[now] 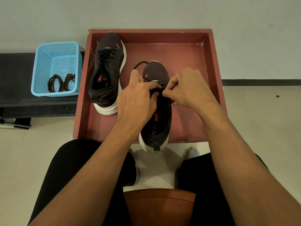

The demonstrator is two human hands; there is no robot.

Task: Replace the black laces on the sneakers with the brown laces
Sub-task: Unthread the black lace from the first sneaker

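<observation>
Our right hand (pixel 189 88) pinches the black lace (pixel 141 62) between finger and thumb, at the front holes of the near sneaker (pixel 156 70). Our left hand (pixel 138 98) has its fingers curled over the top of that sneaker and holds it down. It may hold a bit of lace too, but we cannot tell.

What could go wrong? If we tug hard or to the side, the lace tip could get stuck in a hole. The sneaker's heel pokes out past the near edge of the red tray (pixel 211 62), so a big pull toward us could slide the sneaker off. The loose end of the lace loops beside the toe, and it could knot up.

Both hands are palm down, with their backs to us and their fingertips almost meeting. The left thumb points toward the far wall of the tray. Both arms reach in over the tray's near edge.

The near sneaker sits in the middle of the tray, with its toe toward the far wall. The other sneaker (pixel 107 70) lies in the tray's far left part, with its black lace all done up. The blue basket (pixel 55 46) sits just left of the tray, on a dark bench (pixel 16 79). The brown laces (pixel 61 83) lie in it, not yet used.
</observation>
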